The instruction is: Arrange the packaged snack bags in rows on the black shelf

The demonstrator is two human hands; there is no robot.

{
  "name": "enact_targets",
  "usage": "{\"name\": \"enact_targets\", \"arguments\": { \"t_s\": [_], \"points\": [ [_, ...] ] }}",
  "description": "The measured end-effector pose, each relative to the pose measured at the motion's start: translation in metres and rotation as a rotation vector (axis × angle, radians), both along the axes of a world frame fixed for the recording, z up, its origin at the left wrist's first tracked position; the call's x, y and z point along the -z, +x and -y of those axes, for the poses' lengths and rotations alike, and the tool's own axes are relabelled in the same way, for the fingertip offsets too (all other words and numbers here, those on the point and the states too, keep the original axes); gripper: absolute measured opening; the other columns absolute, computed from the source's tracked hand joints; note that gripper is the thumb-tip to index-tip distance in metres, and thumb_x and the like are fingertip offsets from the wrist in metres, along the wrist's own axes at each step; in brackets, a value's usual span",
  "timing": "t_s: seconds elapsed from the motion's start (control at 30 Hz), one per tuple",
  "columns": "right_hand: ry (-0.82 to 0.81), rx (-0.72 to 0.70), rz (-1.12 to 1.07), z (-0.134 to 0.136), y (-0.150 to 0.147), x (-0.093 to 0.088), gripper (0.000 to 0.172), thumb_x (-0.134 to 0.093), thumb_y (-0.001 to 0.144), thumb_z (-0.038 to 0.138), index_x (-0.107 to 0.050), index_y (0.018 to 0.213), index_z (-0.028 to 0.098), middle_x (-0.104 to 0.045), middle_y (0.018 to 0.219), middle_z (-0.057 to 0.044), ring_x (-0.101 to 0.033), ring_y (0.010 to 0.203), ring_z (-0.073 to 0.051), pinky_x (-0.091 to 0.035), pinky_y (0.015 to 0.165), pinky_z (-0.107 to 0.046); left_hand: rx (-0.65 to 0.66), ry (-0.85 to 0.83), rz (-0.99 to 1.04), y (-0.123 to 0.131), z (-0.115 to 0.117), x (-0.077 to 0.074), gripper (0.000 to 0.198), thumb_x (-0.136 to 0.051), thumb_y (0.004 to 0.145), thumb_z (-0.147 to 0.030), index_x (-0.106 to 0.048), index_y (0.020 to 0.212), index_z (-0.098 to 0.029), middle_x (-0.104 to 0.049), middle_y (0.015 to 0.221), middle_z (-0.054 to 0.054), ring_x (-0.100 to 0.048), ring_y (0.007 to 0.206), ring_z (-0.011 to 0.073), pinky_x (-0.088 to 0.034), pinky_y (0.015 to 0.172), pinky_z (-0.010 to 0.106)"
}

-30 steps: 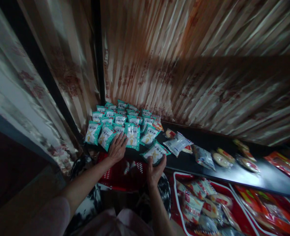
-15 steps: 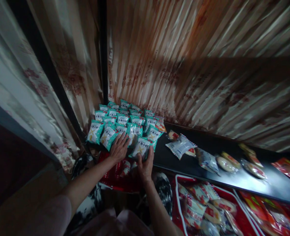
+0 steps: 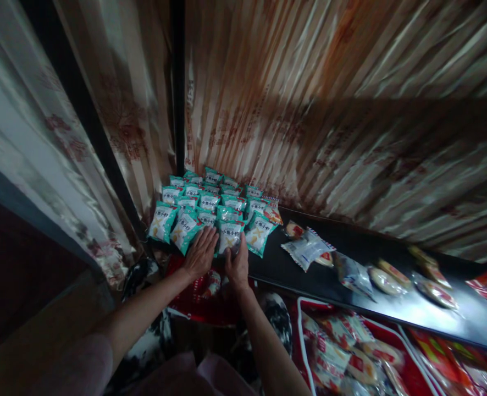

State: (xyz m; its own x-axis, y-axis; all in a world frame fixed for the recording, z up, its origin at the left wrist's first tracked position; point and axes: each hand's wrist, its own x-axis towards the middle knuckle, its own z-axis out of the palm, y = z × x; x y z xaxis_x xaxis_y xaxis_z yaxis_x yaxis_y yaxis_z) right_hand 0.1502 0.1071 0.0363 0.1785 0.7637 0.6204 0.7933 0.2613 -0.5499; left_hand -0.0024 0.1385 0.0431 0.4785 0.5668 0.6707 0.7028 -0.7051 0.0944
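Several teal-and-white snack packets [image 3: 209, 202] lean in rows on the left end of a black shelf [image 3: 274, 267]. My right hand [image 3: 238, 264] grips a front snack packet [image 3: 231, 234] by its right and lower edge, with the thumb on its face. That packet stands in the front row, overlapping one behind it. Flat, with fingers stretched, my left hand [image 3: 202, 253] rests at the lower edge of the packets just left of it. Right of my right hand leans another teal packet [image 3: 260, 233], apart from the fingers.
Farther right on the shelf lie a silvery packet [image 3: 308, 248] and several wrapped round snacks [image 3: 386, 280]. Below stand a red basket [image 3: 302, 341] of packets and, under my hands, a red container [image 3: 181, 308]. Pleated curtain [image 3: 309, 110] hangs behind; a black post [image 3: 178, 82] rises at the corner.
My right hand has moved left with the packet, bringing it upright into the front row beside the others. My left hand stays near the same spot. The view has shifted slightly.
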Motion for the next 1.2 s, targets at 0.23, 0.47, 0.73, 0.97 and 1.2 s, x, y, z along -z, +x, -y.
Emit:
{"name": "enact_targets", "arguments": {
  "t_s": [0.23, 0.47, 0.73, 0.97, 1.2],
  "points": [
    [-0.025, 0.025, 0.011, 0.003, 0.000, -0.001, 0.060, -0.038, 0.095, 0.034, -0.016, 0.148, 0.018, -0.030, 0.150, -0.019, -0.029, 0.139, -0.028, -0.035, 0.106, -0.054, -0.037, 0.047, -0.028, -0.011, 0.026, -0.012, 0.051, -0.040, 0.088, -0.011, -0.038, 0.139, -0.013, -0.039, 0.147, 0.010, -0.017, 0.143, 0.0242, -0.026, 0.115, 0.047],
    [-0.095, 0.073, 0.004, -0.001, -0.003, 0.000, 0.076, -0.048, 0.088, 0.053, -0.018, 0.148, 0.016, -0.032, 0.148, -0.023, -0.032, 0.137, -0.034, -0.036, 0.102, -0.057, -0.295, -0.039, 0.112, -0.047, 0.023, -0.017, 0.055, -0.041, 0.092, -0.022, -0.029, 0.145, -0.019, -0.027, 0.153, 0.011, -0.015, 0.144, 0.0281, -0.023, 0.114, 0.052],
    [-0.096, 0.077, -0.010, -0.001, -0.004, 0.001, 0.073, -0.046, 0.089, 0.052, -0.021, 0.147, 0.015, -0.038, 0.145, -0.021, -0.037, 0.134, -0.031, -0.036, 0.104, -0.053, -0.374, -0.099, 0.195, -0.064, 0.003, -0.014, 0.055, -0.041, 0.093, -0.034, -0.030, 0.144, -0.018, -0.019, 0.155, 0.015, -0.028, 0.139, 0.0309, -0.035, 0.106, 0.046],
    [-0.094, 0.076, -0.005, -0.002, -0.003, 0.002, 0.072, -0.045, 0.088, 0.053, -0.027, 0.144, 0.010, -0.043, 0.140, -0.022, -0.041, 0.131, -0.031, -0.037, 0.104, -0.051, -0.370, -0.106, 0.202, -0.059, -0.005, -0.005, 0.047, -0.037, 0.095, -0.032, -0.040, 0.139, -0.016, -0.044, 0.138, 0.017, -0.043, 0.127, 0.0261, -0.038, 0.102, 0.040],
    [-0.087, 0.076, 0.002, -0.001, -0.004, 0.000, 0.069, -0.045, 0.089, 0.052, -0.027, 0.144, 0.015, -0.044, 0.140, -0.020, -0.043, 0.129, -0.031, -0.040, 0.102, -0.052, -0.452, -0.055, 0.304, -0.058, -0.009, -0.003, 0.046, -0.043, 0.094, -0.037, -0.046, 0.135, -0.019, -0.049, 0.121, 0.015, -0.049, 0.111, 0.0259, -0.042, 0.095, 0.042]
  ]
}}
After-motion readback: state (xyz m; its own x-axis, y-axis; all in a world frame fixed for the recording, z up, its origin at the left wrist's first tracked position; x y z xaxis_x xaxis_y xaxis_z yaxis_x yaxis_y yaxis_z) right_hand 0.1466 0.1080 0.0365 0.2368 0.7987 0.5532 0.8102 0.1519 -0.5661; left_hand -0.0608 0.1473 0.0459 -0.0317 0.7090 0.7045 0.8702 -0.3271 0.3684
